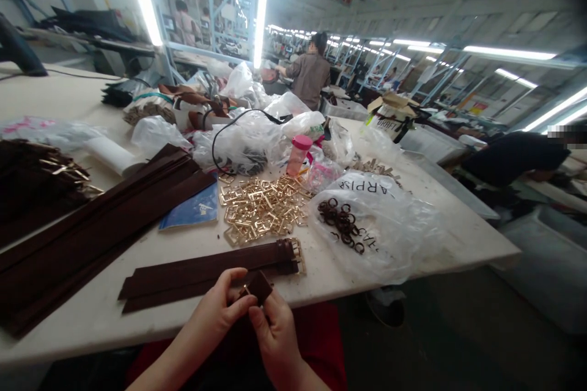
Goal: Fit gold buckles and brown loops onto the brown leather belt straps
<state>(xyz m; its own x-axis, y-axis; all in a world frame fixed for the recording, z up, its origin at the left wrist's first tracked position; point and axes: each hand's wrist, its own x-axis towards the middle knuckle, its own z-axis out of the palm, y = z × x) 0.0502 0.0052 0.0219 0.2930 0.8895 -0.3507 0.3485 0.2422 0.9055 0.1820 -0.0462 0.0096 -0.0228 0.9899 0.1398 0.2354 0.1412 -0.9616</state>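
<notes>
At the table's front edge, both my hands are closed on the end of a dark brown leather belt strap (259, 287). My left hand (229, 302) pinches it from the left, where a small gold-coloured glint shows by the fingertips; I cannot tell what that piece is. My right hand (277, 323) grips the strap from the right, thumb in front. The rest of the strap is hidden below. Just beyond my hands lie belts (206, 268) with gold buckles at their right end. A heap of loose gold buckles (261, 207) sits farther back.
Long brown straps (105, 213) are stacked at left, beside a blue packet (192, 207). Dark brown loops (342, 223) rest on a clear plastic bag (394, 238) at right. A pink-lidded bottle (299, 155) stands behind the buckles. A person (309, 73) works farther back.
</notes>
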